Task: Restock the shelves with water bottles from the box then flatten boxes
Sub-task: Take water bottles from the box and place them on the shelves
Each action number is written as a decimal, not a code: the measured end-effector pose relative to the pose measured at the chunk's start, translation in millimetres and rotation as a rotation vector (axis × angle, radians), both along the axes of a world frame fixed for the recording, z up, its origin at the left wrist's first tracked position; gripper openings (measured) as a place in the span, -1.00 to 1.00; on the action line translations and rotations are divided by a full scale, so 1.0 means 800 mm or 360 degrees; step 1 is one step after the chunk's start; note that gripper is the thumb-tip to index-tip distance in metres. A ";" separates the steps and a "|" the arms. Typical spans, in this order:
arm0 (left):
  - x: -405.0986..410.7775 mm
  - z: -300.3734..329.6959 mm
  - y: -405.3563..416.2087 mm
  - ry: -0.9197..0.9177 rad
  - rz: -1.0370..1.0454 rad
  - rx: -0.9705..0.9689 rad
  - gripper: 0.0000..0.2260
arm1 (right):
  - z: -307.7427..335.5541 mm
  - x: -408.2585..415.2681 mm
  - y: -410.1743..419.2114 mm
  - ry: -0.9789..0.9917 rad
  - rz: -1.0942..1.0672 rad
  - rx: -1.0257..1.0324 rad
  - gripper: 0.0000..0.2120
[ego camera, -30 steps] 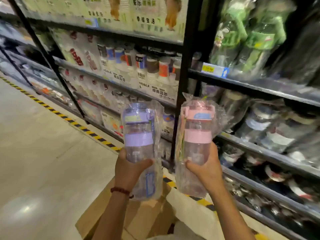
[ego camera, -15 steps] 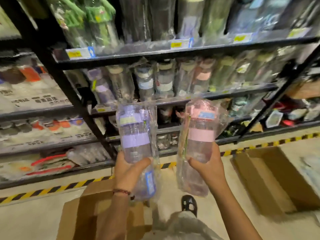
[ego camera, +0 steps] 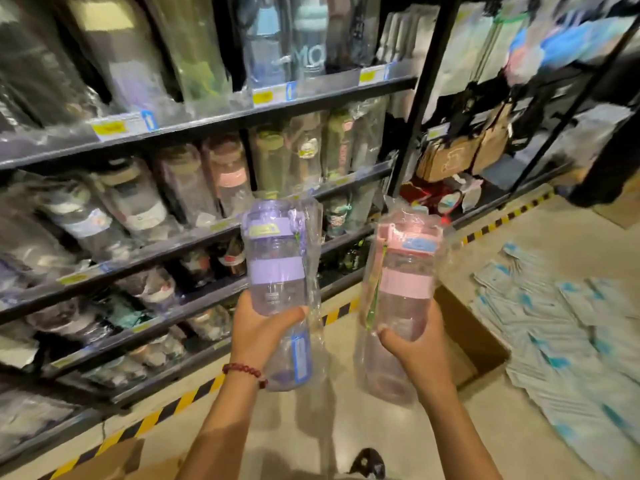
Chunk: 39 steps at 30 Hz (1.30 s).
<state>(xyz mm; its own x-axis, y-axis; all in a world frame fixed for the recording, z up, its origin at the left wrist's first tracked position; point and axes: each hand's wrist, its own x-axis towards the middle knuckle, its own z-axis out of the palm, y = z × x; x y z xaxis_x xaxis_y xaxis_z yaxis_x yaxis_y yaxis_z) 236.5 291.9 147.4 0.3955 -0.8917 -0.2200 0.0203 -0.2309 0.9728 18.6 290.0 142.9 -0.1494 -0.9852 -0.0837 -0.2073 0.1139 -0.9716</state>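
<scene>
Two clear plastic water bottles in crinkled wrappers are held upright before the shelves: a purple-lidded bottle [ego camera: 275, 271] grasped by the left hand [ego camera: 260, 332], a pink-lidded bottle [ego camera: 403, 292] grasped by the right hand [ego camera: 414, 355]. One open cardboard box [ego camera: 474, 344] sits on the pale glossy floor [ego camera: 381, 431] beside black metal shelving [ego camera: 221, 123] with a striped yellow-black floor line [ego camera: 166, 412].

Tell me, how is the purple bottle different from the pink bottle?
The purple bottle has a purple lid and band; the pink bottle has pink ones. The left hand holds the purple bottle, the right hand the pink. The purple bottle is nearer the shelves. Both are clear, upright and wrapped in plastic.
</scene>
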 end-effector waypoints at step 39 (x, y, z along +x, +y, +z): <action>-0.128 0.160 -0.568 -0.0080 -0.0055 -0.0463 -0.62 | 0.126 -0.083 -0.564 0.0108 0.0091 -0.0537 -0.25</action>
<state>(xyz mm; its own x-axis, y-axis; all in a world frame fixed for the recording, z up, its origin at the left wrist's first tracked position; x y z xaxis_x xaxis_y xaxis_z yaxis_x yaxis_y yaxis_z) 134.2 -162.7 275.7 0.3680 -0.9275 0.0656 -0.0324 0.0577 0.9978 -48.0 -161.1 244.1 -0.0875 -0.9626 0.2566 -0.2695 -0.2251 -0.9363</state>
